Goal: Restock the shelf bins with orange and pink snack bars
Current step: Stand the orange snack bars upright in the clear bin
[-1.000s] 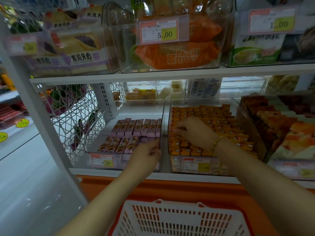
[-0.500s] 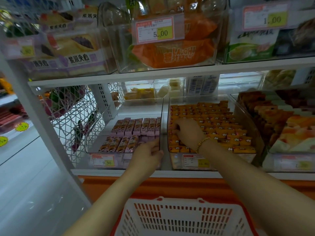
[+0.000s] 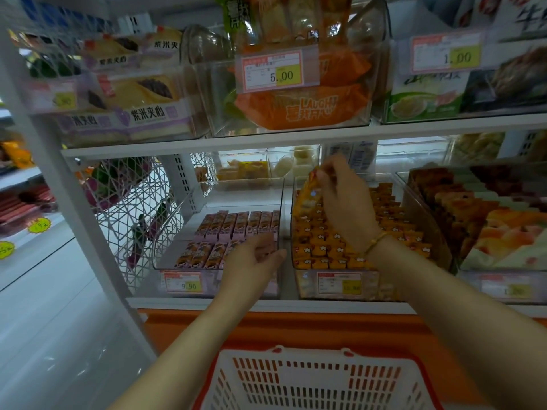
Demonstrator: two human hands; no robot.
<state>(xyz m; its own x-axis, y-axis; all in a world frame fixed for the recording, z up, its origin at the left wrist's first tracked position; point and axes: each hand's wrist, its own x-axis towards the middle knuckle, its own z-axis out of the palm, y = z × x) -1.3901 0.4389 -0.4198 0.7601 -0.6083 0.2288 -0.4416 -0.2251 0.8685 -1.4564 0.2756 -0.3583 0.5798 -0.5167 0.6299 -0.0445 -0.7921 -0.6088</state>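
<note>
Right hand point(image 3: 340, 202) pinches orange snack bars point(image 3: 307, 192) above the orange bin point(image 3: 381, 284) for slotting in; left hand point(image 3: 251, 261), left of it, grips pink bars point(image 3: 265, 246).

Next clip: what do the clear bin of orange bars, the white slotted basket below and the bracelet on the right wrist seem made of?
Clear shelf bin: rigid transparent plastic, probably acrylic; glossy, orange snack bars show through its front. White slotted basket: moulded plastic, matt, orange-red rim. Gold-coloured bracelet: looks like metal beads, too small to confirm.
</note>
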